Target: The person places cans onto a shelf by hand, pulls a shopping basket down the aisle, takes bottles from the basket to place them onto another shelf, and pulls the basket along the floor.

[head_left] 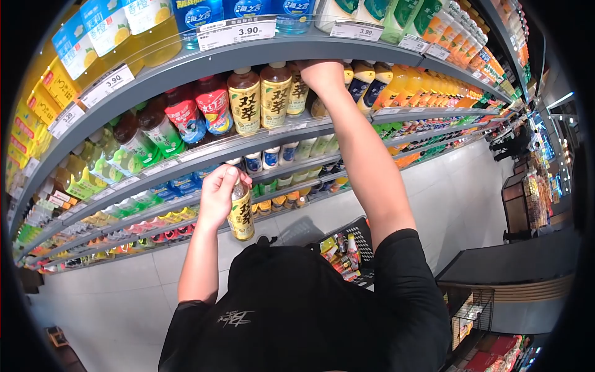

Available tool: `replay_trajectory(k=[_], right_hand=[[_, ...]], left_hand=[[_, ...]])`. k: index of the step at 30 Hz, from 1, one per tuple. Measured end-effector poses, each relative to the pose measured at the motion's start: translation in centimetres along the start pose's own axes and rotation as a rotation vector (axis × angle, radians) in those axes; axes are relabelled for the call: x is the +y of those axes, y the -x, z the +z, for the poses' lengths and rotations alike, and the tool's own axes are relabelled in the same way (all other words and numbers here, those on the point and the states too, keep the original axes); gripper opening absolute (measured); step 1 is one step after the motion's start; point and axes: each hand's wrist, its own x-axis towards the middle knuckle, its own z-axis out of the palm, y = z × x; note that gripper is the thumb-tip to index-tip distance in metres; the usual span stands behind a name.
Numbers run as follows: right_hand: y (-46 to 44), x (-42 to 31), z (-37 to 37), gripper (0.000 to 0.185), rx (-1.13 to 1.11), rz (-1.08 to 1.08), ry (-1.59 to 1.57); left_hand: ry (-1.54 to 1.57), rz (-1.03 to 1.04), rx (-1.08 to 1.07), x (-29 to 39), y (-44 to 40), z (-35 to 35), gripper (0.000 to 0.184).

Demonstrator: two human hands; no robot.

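Observation:
My left hand (218, 191) is closed round the upper part of a drink bottle (242, 217) with a pale yellow label and large dark characters. The bottle hangs roughly upright in front of the lower shelves. Up at the second shelf, my right hand (322, 74) reaches in among the bottles, its fingers hidden behind the shelf edge above. Left of that hand stand matching yellow-label bottles (276, 96). Dark-labelled bottles (362, 84) with yellow tops are just to its right.
A grey shelf edge (248, 59) with price tags (238, 35) runs above my right hand. Red-label bottles (214, 105) stand further left, orange drinks (421, 84) further right. A dark basket (365, 240) with several packaged goods is by my body, over the tiled floor (427, 186).

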Motion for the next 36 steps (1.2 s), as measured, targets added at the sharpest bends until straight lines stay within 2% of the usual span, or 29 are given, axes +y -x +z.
replay_trajectory(k=[8, 11, 15, 18, 19, 21, 23, 24, 25, 27, 29, 32, 33, 36], right_hand=[[-0.9, 1.0, 1.4, 0.031, 0.013, -0.082, 0.113], [-0.8, 1.2, 1.6, 0.031, 0.052, -0.088, 0.114], [-0.5, 1.1, 1.0, 0.033, 0.045, -0.069, 0.035], [0.6, 1.7, 0.3, 0.035, 0.024, -0.063, 0.036], [1.6, 1.9, -0.1, 0.037, 0.021, -0.003, 0.001], [3.6, 1.5, -1.3, 0.034, -0.016, 0.148, 0.038], [8.4, 0.9, -1.2, 0.026, 0.226, 0.151, -0.199], [11.1, 0.1, -1.6, 0.019, 0.148, 0.218, -0.306], [14.0, -0.6, -1.2, 0.020, 0.096, 0.235, -0.392], [18.8, -1.9, -2.1, 0.026, -0.319, 0.234, -0.680], [21.8, -2.4, -2.8, 0.051, -0.685, 0.202, -0.818], [23.1, -3.1, -2.9, 0.076, -0.605, -0.004, -0.744], [23.1, -3.0, -2.4, 0.090, -0.566, 0.082, -0.802], [21.5, -2.7, -4.3, 0.085, -0.495, 0.149, -0.680]], left_hand=[[-0.092, 0.034, 0.017, 0.0, 0.1, -0.2, 0.042], [0.008, 0.011, 0.017, 0.1, 0.0, -0.1, 0.036], [0.062, 0.011, 0.025, 0.3, -0.4, 0.3, 0.041], [0.226, -0.066, 0.060, 1.2, -0.9, 1.0, 0.041], [0.204, -0.078, 0.084, 1.4, -1.1, 1.3, 0.048], [0.321, -0.095, 0.051, 1.4, -1.6, 1.4, 0.045], [0.423, -0.094, 0.020, 2.0, -1.8, 1.9, 0.042], [0.461, -0.090, 0.008, 2.1, -2.0, 2.1, 0.042], [0.498, -0.093, -0.006, 2.3, -2.1, 2.5, 0.042], [0.448, -0.041, -0.043, 2.9, -2.6, 3.4, 0.043], [0.378, 0.027, -0.087, 3.0, -3.2, 4.5, 0.043], [0.107, 0.187, -0.184, 4.6, -4.5, 6.6, 0.050], [0.017, 0.266, -0.259, 5.0, -5.2, 7.1, 0.055], [-0.110, 0.297, -0.285, 7.0, -5.8, 9.7, 0.060]])
